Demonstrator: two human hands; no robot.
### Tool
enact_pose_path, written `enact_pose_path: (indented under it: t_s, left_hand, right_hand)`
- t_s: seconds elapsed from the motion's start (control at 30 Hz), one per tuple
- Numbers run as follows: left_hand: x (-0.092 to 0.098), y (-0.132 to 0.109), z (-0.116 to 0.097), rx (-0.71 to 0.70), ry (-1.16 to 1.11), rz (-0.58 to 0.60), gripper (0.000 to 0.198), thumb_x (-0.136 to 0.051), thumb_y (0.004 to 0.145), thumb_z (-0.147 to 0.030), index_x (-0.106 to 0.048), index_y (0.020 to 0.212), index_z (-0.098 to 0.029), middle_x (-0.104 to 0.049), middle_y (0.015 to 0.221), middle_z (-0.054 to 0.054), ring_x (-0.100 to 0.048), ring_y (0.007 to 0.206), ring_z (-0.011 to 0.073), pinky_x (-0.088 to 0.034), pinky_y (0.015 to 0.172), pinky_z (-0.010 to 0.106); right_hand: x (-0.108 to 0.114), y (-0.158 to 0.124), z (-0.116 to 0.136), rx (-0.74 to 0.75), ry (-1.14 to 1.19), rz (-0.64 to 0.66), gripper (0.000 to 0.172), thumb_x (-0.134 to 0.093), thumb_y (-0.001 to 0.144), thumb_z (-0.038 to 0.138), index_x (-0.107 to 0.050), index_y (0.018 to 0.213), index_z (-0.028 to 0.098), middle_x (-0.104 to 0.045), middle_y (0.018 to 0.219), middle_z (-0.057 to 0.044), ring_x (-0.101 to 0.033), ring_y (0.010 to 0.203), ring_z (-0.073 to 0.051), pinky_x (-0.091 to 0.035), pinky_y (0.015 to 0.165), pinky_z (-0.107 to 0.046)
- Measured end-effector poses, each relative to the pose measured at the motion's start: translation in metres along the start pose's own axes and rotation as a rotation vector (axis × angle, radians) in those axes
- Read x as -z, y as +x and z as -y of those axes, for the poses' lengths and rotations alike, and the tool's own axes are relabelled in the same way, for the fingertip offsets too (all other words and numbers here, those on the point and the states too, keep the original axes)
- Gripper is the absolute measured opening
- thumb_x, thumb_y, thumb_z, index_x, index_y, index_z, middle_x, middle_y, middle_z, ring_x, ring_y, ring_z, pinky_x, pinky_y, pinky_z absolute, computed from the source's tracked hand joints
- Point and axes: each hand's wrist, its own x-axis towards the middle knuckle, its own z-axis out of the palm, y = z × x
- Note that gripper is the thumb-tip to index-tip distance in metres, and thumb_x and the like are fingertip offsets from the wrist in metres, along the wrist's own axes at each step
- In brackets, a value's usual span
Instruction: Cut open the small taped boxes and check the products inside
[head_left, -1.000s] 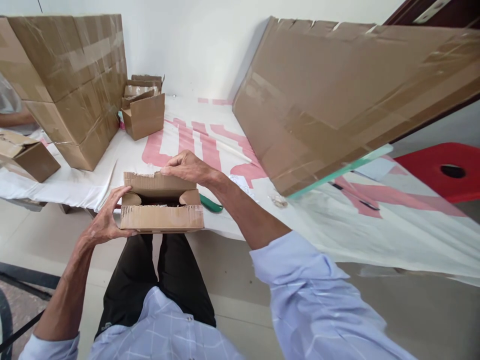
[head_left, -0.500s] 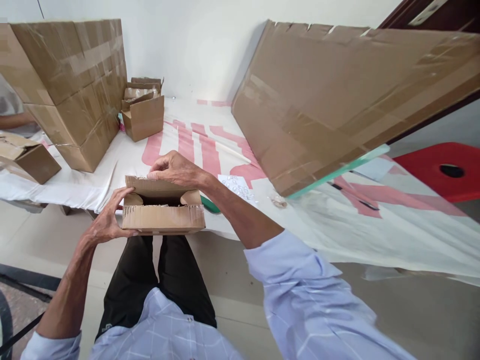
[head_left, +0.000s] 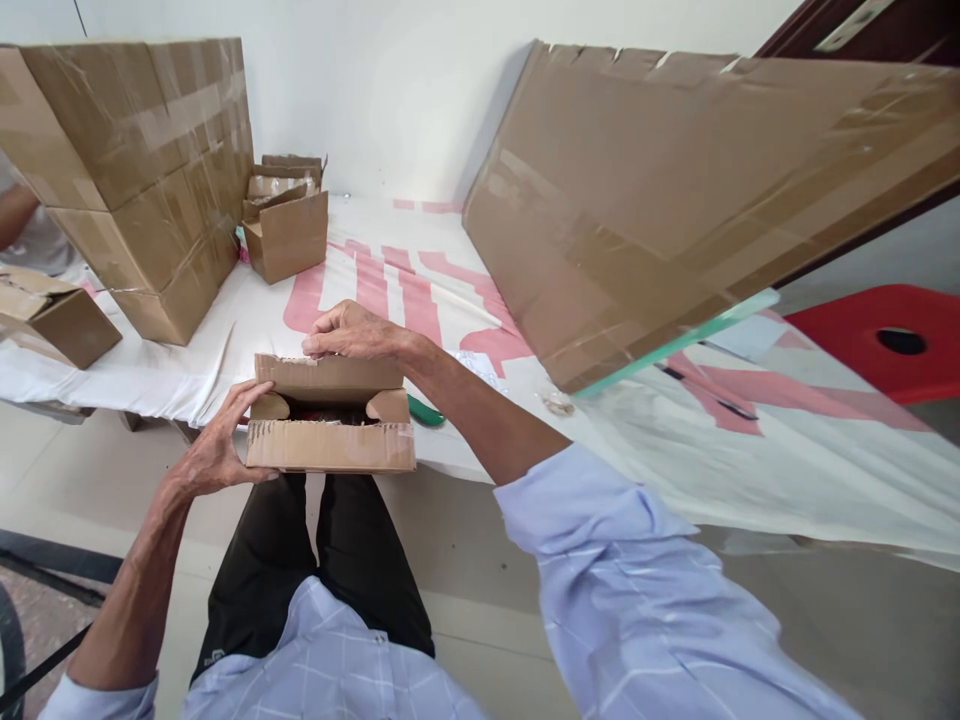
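Note:
A small brown cardboard box (head_left: 330, 447) is at the table's front edge, above my legs, its top partly open. Its left end is gripped by my left hand (head_left: 217, 445), fingers at the upper corner and thumb low on the front. The far flap (head_left: 337, 373) stands up with a ragged top edge. At that edge my right hand (head_left: 351, 330) is closed in a pinch, the fingertips partly hidden. Between the flaps is a dark gap; the contents cannot be made out.
Stacked taped cartons (head_left: 157, 180) rise at the left, with an open carton (head_left: 289, 235) beside them and another box (head_left: 60, 315) nearer. A big cardboard sheet (head_left: 675, 200) leans at the right. A pen (head_left: 735, 408) and red stool (head_left: 885, 335) are farther right. Another person's arm (head_left: 15, 215) shows far left.
The box has tipped slightly towards me and shifted a little right, so more of its opening shows. My right hand moved slightly right with the flap. The other person's arm rose.

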Motion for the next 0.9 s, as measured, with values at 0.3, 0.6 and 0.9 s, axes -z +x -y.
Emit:
enact_pose_path:
  t_s: [0.3, 0.6, 0.9]
  left_hand:
    - [-0.006, -0.005, -0.002, -0.023, 0.021, -0.003, 0.11, -0.097, 0.077, -0.042, -0.039, 0.17, -0.031, -0.042, 0.167, 0.018, -0.049, 0.154, 0.0423, -0.056, 0.119, 0.056]
    - [-0.009, -0.007, -0.004, -0.041, 0.018, -0.006, 0.107, -0.097, 0.078, -0.045, -0.042, 0.169, -0.03, -0.043, 0.167, 0.018, -0.048, 0.155, 0.0425, -0.049, 0.127, 0.061]
    - [-0.009, -0.007, -0.001, -0.05, 0.0, -0.008, 0.107, -0.098, 0.077, -0.045, -0.044, 0.168, -0.032, -0.044, 0.166, 0.018, -0.05, 0.154, 0.0419, -0.051, 0.126, 0.06]
  right_hand:
    - [0.004, -0.012, 0.016, -0.074, -0.05, 0.171, 0.046, -0.076, 0.094, 0.047, -0.054, 0.063, 0.02, -0.052, 0.064, 0.004, -0.043, 0.064, -0.011, -0.033, 0.063, -0.029]
    - [0.012, -0.012, 0.013, -0.035, -0.024, 0.289, 0.021, -0.066, 0.09, 0.025, -0.085, 0.1, 0.022, -0.081, 0.108, -0.003, -0.061, 0.079, -0.014, -0.047, 0.073, -0.029]
    - [0.02, -0.012, -0.014, -0.035, -0.02, 0.442, 0.024, -0.076, 0.086, 0.043, -0.083, 0.082, 0.02, -0.071, 0.074, 0.001, -0.052, 0.069, -0.013, -0.037, 0.064, -0.028]
